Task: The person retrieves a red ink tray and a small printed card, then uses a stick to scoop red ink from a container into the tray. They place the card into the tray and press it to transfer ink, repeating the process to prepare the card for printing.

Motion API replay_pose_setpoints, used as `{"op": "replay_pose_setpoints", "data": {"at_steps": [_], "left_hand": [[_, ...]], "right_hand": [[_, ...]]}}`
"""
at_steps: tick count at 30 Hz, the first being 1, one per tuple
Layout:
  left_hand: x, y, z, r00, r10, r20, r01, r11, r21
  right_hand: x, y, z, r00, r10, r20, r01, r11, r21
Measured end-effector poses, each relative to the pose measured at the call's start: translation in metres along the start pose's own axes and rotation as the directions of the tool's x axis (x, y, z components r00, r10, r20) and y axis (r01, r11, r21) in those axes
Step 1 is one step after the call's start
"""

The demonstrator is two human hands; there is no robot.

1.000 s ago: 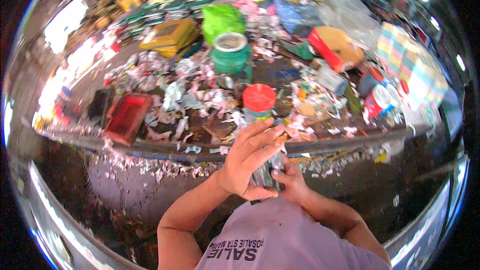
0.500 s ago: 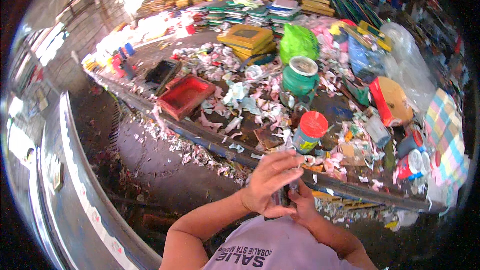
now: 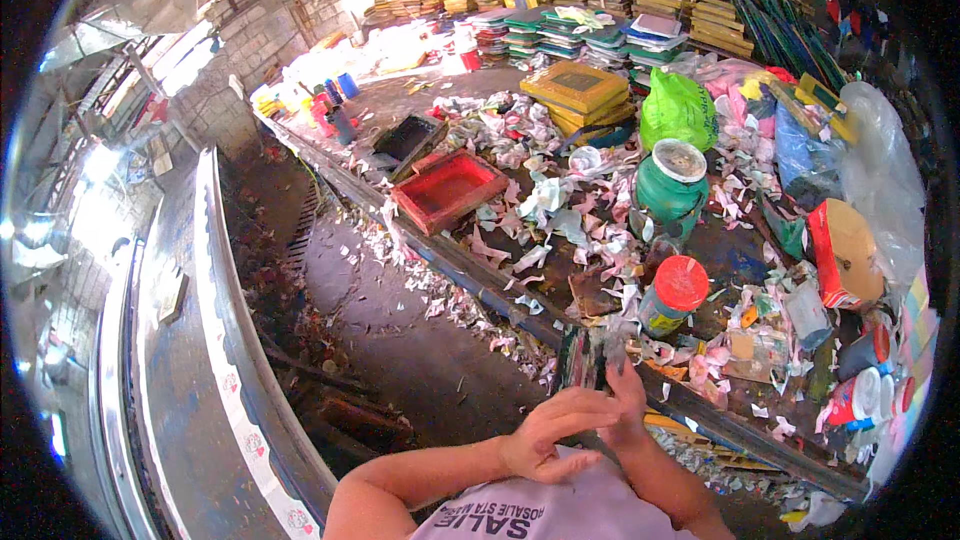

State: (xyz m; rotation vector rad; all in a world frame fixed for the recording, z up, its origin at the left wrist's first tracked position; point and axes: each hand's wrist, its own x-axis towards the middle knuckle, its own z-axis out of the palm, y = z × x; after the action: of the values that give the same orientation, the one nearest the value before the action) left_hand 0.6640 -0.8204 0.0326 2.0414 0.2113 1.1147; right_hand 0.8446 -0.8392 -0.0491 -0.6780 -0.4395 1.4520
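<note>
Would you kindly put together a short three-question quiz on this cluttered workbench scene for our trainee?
1. True or false: the red-lidded jar lies tipped on its side.
2. Which is farther from the person, the green jar or the red-lidded jar?
3. The red tray is: A) stacked on the yellow books, B) near the bench's front edge, C) in the left hand.

Key: 1 false; 2 green jar; 3 B.

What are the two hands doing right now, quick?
Left hand: open, fingers spread, holding nothing visible.
Right hand: raised by a blurred dark thing; whether it grips it cannot be told.
</note>
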Motion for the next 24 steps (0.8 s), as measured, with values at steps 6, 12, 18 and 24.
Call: {"op": "replay_pose_setpoints", "data": {"at_steps": [6,12,18,24], "left_hand": [[-0.032,-0.001,-0.053,0.87,-0.212,-0.444,0.362,0.887,0.287],[-0.077,-0.041,-0.161,0.668,-0.201,-0.717,0.523,0.812,0.259],[-0.096,-0.106,-0.292,0.548,-0.324,-0.771,0.663,0.731,0.163],[-0.06,-0.195,-0.407,0.682,-0.268,-0.681,0.649,0.652,0.393]], "right_hand": [[0.046,0.021,0.027,0.995,0.092,-0.034,-0.089,0.993,0.084],[0.103,0.05,0.049,0.988,0.05,-0.143,-0.055,0.998,-0.032],[0.158,0.082,0.087,0.912,-0.036,-0.409,0.001,0.996,-0.086],[0.195,0.108,0.107,0.89,-0.091,-0.446,0.052,0.994,-0.097]]}}
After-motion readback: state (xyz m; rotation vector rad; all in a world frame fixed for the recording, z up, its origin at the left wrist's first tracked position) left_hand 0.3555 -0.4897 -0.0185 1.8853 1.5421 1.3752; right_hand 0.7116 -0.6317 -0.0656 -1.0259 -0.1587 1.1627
